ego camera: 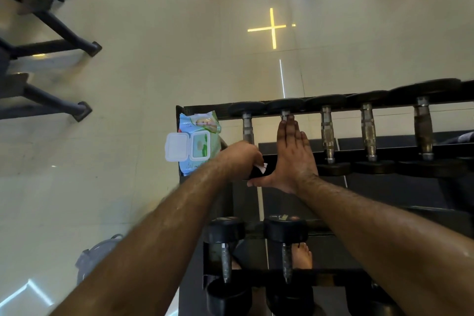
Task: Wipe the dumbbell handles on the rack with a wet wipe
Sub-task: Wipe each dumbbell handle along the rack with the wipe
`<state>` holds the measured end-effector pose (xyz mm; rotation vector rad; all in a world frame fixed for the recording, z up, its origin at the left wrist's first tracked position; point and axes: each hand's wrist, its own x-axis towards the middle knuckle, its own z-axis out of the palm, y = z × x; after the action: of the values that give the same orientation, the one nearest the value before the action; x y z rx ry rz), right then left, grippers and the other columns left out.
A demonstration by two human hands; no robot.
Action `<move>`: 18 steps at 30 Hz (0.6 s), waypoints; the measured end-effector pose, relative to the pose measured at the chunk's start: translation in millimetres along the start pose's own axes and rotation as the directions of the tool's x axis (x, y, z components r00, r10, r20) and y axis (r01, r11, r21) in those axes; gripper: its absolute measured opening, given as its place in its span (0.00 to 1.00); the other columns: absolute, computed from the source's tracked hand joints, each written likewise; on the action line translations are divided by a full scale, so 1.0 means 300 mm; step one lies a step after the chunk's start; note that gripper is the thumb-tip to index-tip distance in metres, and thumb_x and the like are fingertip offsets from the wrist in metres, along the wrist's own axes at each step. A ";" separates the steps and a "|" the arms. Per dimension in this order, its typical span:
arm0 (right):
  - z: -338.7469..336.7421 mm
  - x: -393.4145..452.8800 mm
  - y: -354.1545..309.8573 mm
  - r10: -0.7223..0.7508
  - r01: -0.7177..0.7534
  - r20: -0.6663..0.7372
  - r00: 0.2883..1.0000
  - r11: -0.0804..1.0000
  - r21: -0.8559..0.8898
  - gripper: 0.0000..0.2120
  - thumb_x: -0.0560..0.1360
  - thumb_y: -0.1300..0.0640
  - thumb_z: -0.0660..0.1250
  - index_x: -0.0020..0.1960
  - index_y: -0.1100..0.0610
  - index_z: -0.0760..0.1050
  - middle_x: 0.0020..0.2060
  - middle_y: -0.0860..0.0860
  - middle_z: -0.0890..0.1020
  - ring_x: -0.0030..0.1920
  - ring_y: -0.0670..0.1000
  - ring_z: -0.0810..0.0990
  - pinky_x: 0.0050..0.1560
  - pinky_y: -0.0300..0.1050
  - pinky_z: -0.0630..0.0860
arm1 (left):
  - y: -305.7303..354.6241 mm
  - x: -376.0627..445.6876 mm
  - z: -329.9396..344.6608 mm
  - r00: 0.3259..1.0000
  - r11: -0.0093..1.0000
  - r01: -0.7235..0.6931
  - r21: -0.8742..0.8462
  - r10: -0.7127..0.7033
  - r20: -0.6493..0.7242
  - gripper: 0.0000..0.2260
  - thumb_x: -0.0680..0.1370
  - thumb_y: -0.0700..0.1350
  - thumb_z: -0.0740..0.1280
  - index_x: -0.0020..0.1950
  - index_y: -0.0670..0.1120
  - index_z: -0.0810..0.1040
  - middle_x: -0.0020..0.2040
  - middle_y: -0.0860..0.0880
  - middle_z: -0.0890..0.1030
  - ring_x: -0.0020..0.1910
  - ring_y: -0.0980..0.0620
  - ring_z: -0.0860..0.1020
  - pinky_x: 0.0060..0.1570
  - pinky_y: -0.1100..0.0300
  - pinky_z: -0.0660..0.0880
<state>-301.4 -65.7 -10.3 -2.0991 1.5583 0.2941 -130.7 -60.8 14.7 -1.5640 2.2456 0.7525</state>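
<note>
Left hand (241,155) grips wipe (262,167) (mostly hidden); flat right hand (295,156) covers handle (285,113).

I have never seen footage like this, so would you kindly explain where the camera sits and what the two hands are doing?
The camera is worn on the person's head and looks down, so both forearms reach into view. Below is a dumbbell rack on a tiled floor. The left hand grips a white wet wipe at the near end of the leftmost dumbbell handle. The right hand lies flat, fingers straight, along the next dumbbell. A wipes packet, lid open, rests on the rack's left end.
</note>
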 end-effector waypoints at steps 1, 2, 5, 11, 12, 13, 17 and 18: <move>0.000 0.001 0.001 0.000 0.000 0.002 1.000 1.000 -0.004 0.87 0.49 0.10 0.65 0.79 0.59 0.19 0.78 0.57 0.18 0.81 0.58 0.22 0.85 0.58 0.37 | -0.021 -0.002 -0.005 0.999 0.999 0.039 -0.019 -0.039 0.018 0.15 0.78 0.45 0.75 0.65 0.53 0.83 0.56 0.52 0.83 0.58 0.51 0.80 0.59 0.55 0.78; 0.000 0.000 0.002 0.001 -0.001 0.004 1.000 1.000 -0.013 0.87 0.50 0.09 0.64 0.79 0.60 0.19 0.77 0.57 0.18 0.81 0.59 0.22 0.85 0.59 0.37 | -0.042 -0.007 -0.012 0.996 0.996 0.084 -0.020 -0.083 0.027 0.15 0.78 0.43 0.74 0.65 0.52 0.83 0.57 0.51 0.83 0.58 0.50 0.81 0.59 0.55 0.79; 0.001 0.000 0.004 0.000 0.000 0.006 1.000 1.000 -0.028 0.86 0.50 0.09 0.63 0.79 0.60 0.18 0.77 0.57 0.17 0.81 0.59 0.22 0.85 0.59 0.37 | -0.086 -0.026 -0.019 0.983 0.986 0.163 -0.044 -0.166 -0.079 0.14 0.79 0.41 0.73 0.64 0.51 0.83 0.57 0.50 0.84 0.57 0.50 0.81 0.60 0.54 0.80; 0.004 0.000 0.002 -0.003 0.003 -0.004 1.000 1.000 -0.007 0.86 0.51 0.10 0.65 0.80 0.59 0.19 0.78 0.57 0.19 0.81 0.58 0.22 0.85 0.59 0.38 | -0.061 -0.038 0.060 0.991 0.998 -0.059 -0.037 0.054 -0.126 0.11 0.79 0.46 0.74 0.61 0.52 0.85 0.58 0.52 0.82 0.59 0.53 0.79 0.60 0.54 0.79; 0.003 0.000 0.002 -0.003 0.003 -0.002 1.000 1.000 -0.010 0.86 0.51 0.10 0.65 0.80 0.59 0.19 0.78 0.57 0.18 0.81 0.58 0.23 0.85 0.59 0.37 | -0.073 -0.041 0.052 0.996 0.999 -0.027 -0.025 0.025 -0.084 0.11 0.79 0.47 0.74 0.61 0.53 0.85 0.57 0.52 0.82 0.58 0.53 0.79 0.59 0.54 0.79; 0.004 0.002 0.002 -0.001 0.001 -0.001 1.000 1.000 -0.018 0.86 0.51 0.10 0.64 0.80 0.59 0.19 0.78 0.57 0.18 0.81 0.59 0.23 0.85 0.58 0.37 | -0.091 -0.036 0.040 0.998 1.000 0.008 -0.028 -0.010 -0.065 0.10 0.79 0.46 0.74 0.60 0.52 0.85 0.56 0.51 0.83 0.56 0.53 0.80 0.59 0.54 0.80; 0.006 0.002 0.003 0.001 -0.001 0.007 1.000 0.999 -0.037 0.87 0.49 0.08 0.62 0.80 0.60 0.19 0.77 0.57 0.18 0.81 0.59 0.23 0.85 0.58 0.38 | -0.121 0.009 -0.012 0.851 0.997 0.070 -0.034 -0.078 -0.520 0.10 0.78 0.41 0.75 0.58 0.46 0.86 0.52 0.47 0.84 0.51 0.48 0.80 0.52 0.51 0.80; 0.006 0.001 0.001 0.007 -0.007 0.011 1.000 0.999 -0.040 0.87 0.49 0.08 0.62 0.80 0.61 0.19 0.77 0.57 0.18 0.81 0.59 0.23 0.85 0.58 0.38 | -0.119 0.026 -0.003 0.786 0.993 0.120 -0.004 -0.097 -0.610 0.10 0.76 0.38 0.76 0.57 0.42 0.86 0.51 0.44 0.84 0.50 0.45 0.80 0.49 0.49 0.81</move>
<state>-301.3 -65.3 -12.0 -2.1197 1.5660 0.3416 -100.1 -76.9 2.6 -2.1305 2.5284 0.1657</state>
